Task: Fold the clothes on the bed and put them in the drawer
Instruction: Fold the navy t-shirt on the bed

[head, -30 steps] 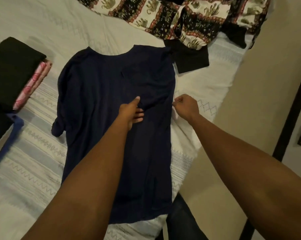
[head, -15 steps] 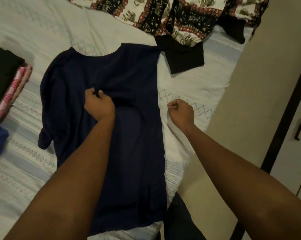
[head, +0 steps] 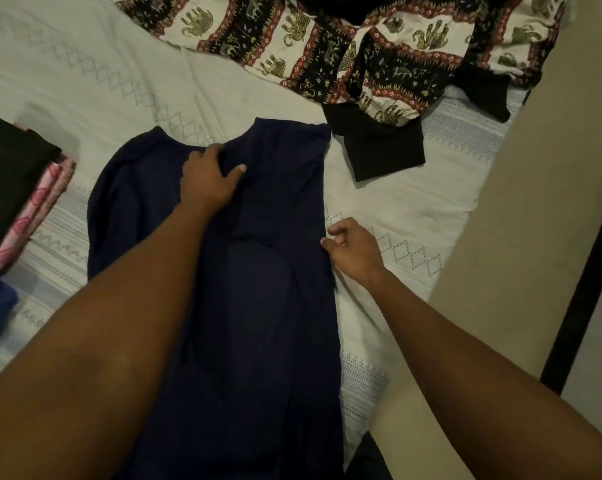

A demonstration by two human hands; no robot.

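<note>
1. A dark blue cloth shirt (head: 268, 306) lies flat on the white bed sheet with stitched diamond shapes (head: 112, 81). Its neck end points away from the person.
2. The left hand (head: 208, 178) rests on top of the shirt, close to the neck hole. Its fingers are spread out and its thumb sticks out to the side. It presses on the cloth and does not hold it.
3. The right hand (head: 353, 252) is at the right edge of the shirt, about halfway down. Its fingers are curled in. The tips touch the edge, but I cannot tell if they pinch it.
4. The right edge of the shirt is straight. The left side has soft bumps.
5. A black, white and red cloth with elephants on it (head: 292, 32) lies in a heap at the far end of the bed.
6. A small black cloth (head: 386, 154) lies just below the heap, near the shirt's top right corner.
7. On the left sits a pile of folded clothes. A black folded cloth (head: 8, 178) is on top and a pink folded cloth (head: 40, 209) is under it.
</note>
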